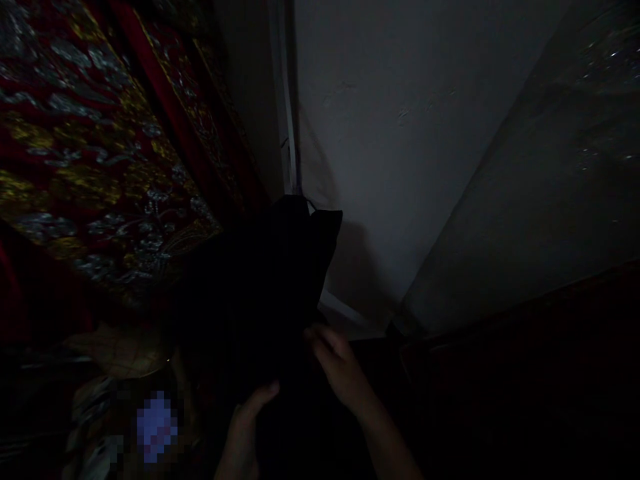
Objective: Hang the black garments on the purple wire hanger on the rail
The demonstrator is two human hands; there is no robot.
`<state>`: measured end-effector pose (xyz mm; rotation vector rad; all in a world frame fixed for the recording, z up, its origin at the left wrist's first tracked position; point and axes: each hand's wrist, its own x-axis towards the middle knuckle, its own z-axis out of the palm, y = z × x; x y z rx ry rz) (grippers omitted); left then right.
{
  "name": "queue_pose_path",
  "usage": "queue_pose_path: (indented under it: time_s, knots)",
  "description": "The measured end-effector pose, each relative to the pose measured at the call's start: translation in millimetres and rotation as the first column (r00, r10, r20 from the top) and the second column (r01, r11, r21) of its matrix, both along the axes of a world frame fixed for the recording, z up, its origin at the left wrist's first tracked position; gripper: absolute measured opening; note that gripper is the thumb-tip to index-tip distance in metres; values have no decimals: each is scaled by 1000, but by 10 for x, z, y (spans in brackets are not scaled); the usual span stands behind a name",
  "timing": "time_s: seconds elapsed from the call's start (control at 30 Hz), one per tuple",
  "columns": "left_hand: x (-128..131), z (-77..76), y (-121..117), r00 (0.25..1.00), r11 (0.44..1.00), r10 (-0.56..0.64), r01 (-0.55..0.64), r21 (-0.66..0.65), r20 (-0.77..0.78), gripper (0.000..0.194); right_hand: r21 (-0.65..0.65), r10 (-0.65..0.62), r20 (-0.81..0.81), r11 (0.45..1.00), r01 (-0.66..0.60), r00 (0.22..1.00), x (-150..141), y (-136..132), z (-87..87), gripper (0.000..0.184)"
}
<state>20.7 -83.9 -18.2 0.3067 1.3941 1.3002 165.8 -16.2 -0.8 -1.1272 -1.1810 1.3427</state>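
A black garment [250, 287] hangs by the wall in very dim light; its folds are lost in the dark. On its lower part is my left hand [245, 423], thumb laid over the cloth and the other fingers hidden; it appears to grip the fabric. My right hand [335, 363] is at the garment's right edge, higher up, with bent fingers closed on the cloth. The exact hold of both hands is hard to make out.
Left of the garment hangs a red cloth [100, 133] with gold and silver embroidery. Behind is a pale wall [400, 133] with a narrow vertical strip [289, 100]. Lower left are a tan fabric piece [130, 350] and a blurred-out bluish patch [157, 427].
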Motion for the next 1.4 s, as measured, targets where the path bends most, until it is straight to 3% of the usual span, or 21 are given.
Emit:
queue_pose_path:
  time_s: [0.1, 0.17, 0.23, 0.3, 0.33, 0.37, 0.4, 0.43, 0.53, 0.6, 0.7, 0.8, 0.93, 1.03, 1.13, 1.17, 1.2, 1.27, 1.3, 1.33, 1.4]
  knots:
    - [-9, 45, -7, 995, 995, 93, -94, -14, -47, 37, 66, 42, -8, 997, -41, 999, 19, -30, 73, 46]
    - [-28, 68, 22, 944, 970, 239, -220, 106, -226, 44, 65, -3, -12, 998, 4, 1000, 61, -55, 79, 45]
    - [-38, 70, 61, 765, 890, 432, -278, 361, -477, 57, 51, -9, -21, 999, 10, 1000, 112, -81, 74, 46]
    - [-13, 40, 94, 503, 790, 582, -163, 590, -639, 73, 39, 11, -13, 999, -10, 1000, 151, -103, 81, 49]
    - [17, 15, 108, 400, 756, 620, -78, 649, -675, 78, 35, 24, -4, 999, -23, 1000, 162, -111, 92, 51]
    - [59, -14, 121, 348, 744, 625, 8, 668, -699, 80, 32, 36, 4, 999, -36, 999, 165, -120, 106, 52]
    - [108, -44, 136, 354, 754, 585, 96, 650, -730, 77, 32, 50, 6, 998, -50, 999, 162, -130, 122, 54]
    - [161, -72, 153, 405, 776, 498, 187, 603, -767, 69, 34, 63, 3, 997, -63, 998, 153, -142, 136, 55]
    - [298, -113, 228, 630, 812, 94, 400, 426, -771, 30, 38, 121, -21, 992, -120, 992, 115, -181, 152, 54]
    - [349, -93, 287, 731, 827, -89, 433, 359, -677, 16, 31, 189, -25, 982, -188, 982, 99, -174, 155, 51]
    - [386, -7, 358, 777, 845, -149, 421, 329, -611, 20, 26, 234, -39, 972, -233, 971, 97, -7, 261, 45]
    - [418, 33, 410, 681, 814, -159, 500, 296, -714, 8, 54, 173, -117, 984, -168, 978, 97, 391, 635, 36]
    - [440, -140, 513, 388, 757, -233, 648, 84, -892, 17, 224, 32, -224, 974, 19, 974, 72, 954, 1370, 22]
    - [356, -220, 620, 175, 697, -345, 706, -127, -922, 19, 333, 31, -214, 942, 43, 976, 35, 1089, 1655, 23]
    - [177, 17, 731, 17, 581, -440, 768, -270, -898, 16, 422, 74, -130, 906, -12, 989, -1, 1003, 1566, 25]
    - [113, 171, 770, 7, 552, -432, 793, -258, -902, 14, 444, 82, -99, 896, -30, 992, -8, 959, 1495, 26]
    - [54, 352, 810, 50, 555, -380, 811, -184, -924, 14, 460, 86, -70, 887, -44, 994, -11, 919, 1426, 28]
    - [-33, 761, 905, 254, 624, -128, 772, 122, -959, 22, 480, 84, -11, 875, -69, 996, 3, 851, 1337, 29]
    - [-59, 970, 961, 334, 624, 36, 728, 283, -942, 27, 490, 76, 16, 869, -74, 997, 19, 823, 1328, 29]
    - [-74, 1169, 1023, 368, 598, 214, 683, 419, -905, 32, 503, 65, 44, 861, -78, 997, 41, 798, 1343, 29]
    - [-72, 1509, 1156, 292, 502, 436, 706, 499, -851, 38, 540, 46, 95, 837, -90, 994, 93, 758, 1422, 28]
